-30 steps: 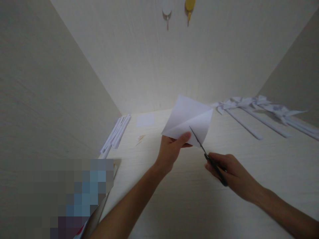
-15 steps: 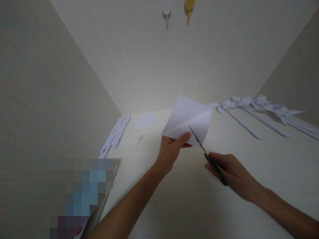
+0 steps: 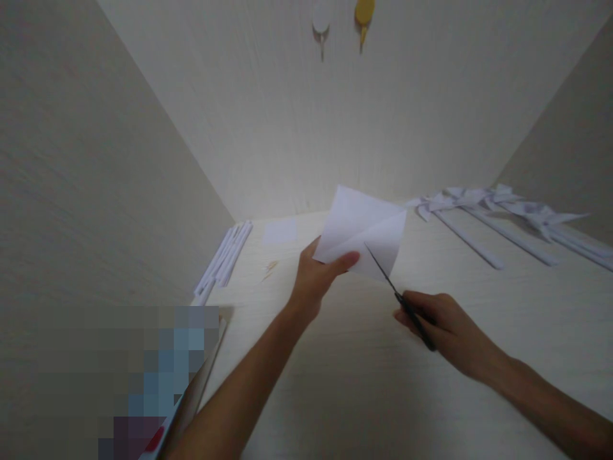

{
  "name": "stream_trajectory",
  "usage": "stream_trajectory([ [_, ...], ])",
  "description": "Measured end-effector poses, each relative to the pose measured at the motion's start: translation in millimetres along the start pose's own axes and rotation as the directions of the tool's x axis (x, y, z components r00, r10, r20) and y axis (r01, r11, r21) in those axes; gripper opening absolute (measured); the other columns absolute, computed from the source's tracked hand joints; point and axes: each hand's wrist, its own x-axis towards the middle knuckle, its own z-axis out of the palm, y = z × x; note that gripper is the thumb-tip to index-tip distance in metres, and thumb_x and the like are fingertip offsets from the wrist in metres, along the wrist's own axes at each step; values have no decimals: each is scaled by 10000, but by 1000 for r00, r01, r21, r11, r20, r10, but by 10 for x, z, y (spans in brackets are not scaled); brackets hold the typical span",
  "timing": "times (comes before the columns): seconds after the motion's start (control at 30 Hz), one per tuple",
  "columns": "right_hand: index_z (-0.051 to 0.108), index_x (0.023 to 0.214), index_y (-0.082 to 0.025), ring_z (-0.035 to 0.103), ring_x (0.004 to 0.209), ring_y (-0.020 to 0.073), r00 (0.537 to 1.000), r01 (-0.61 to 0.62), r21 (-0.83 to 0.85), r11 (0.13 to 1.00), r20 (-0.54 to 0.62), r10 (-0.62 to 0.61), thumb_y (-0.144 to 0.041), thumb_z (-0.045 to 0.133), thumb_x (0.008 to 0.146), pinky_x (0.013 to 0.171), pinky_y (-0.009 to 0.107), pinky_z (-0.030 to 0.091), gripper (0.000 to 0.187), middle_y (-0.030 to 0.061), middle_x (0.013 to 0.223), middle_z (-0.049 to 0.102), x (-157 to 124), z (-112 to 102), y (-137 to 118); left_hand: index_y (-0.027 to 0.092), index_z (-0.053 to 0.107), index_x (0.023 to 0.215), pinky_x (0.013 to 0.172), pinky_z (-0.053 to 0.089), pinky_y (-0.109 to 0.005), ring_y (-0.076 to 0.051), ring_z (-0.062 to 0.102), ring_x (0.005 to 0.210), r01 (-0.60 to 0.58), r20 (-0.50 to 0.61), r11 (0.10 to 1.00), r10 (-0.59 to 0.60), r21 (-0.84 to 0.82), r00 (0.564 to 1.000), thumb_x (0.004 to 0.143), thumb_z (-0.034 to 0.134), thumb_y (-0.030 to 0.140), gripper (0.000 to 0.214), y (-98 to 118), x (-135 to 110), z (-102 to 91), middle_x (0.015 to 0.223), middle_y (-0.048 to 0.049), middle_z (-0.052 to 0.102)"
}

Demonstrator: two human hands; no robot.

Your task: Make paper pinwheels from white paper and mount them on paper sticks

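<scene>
A square sheet of white paper [image 3: 360, 217], with a crease running diagonally across it, is raised above the table. My left hand [image 3: 318, 275] pinches its lower left edge, thumb on top and the fingers mostly hidden beneath. My right hand [image 3: 438, 326] grips scissors [image 3: 416, 319] by their dark handles. Their thin blades reach up and to the left, across the lower right part of the paper, with the tip near the crease. The blades look closed or nearly so; I cannot tell whether the paper is cut there.
White paper pinwheels [image 3: 483, 201] on rolled sticks lie at the right back. At the left are several white paper rolls [image 3: 225, 255], a small white sheet [image 3: 280, 231] and some tiny sticks [image 3: 269, 269]. A white hook [image 3: 320, 19] and a yellow hook [image 3: 364, 13] are on the back wall.
My left hand has shifted left along the paper's lower edge, its thumb away from the blades. The paper has tilted slightly. My right hand and the scissors have barely moved.
</scene>
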Motion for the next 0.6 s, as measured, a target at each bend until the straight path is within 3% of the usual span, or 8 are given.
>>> stream_trajectory([
  [0.13,380,584,-189,383,457,99,999,47,-110,993,15,-45,-420,375,803,437,229,275,318,-26,498,410,18,-29,-3,146,607,855,628,487,-273,-157,605,695,-19,109,998,13,58,994,574,668,262,311,161,91,-178,833,-71,655],
  [0.4,425,595,-187,413,488,106,991,114,-175,978,95,-98,-386,408,793,440,221,283,281,-10,546,454,5,-31,28,155,661,597,533,459,-244,-144,579,567,-68,104,899,26,432,994,519,682,202,93,303,111,-334,648,-50,662],
  [0.5,405,584,-188,392,491,103,992,90,-155,984,102,-75,-397,429,777,431,216,272,285,-18,542,421,22,-27,53,151,653,532,518,445,-234,-137,568,536,-86,69,865,60,494,996,490,696,194,74,341,121,-365,594,-46,649],
  [0.6,360,582,-192,369,498,98,994,62,-99,993,98,-52,-404,416,779,439,217,272,295,-28,549,380,47,-15,75,145,667,591,551,456,-253,-156,585,585,-109,-40,886,142,450,989,481,705,214,135,375,133,-375,643,-49,660],
])
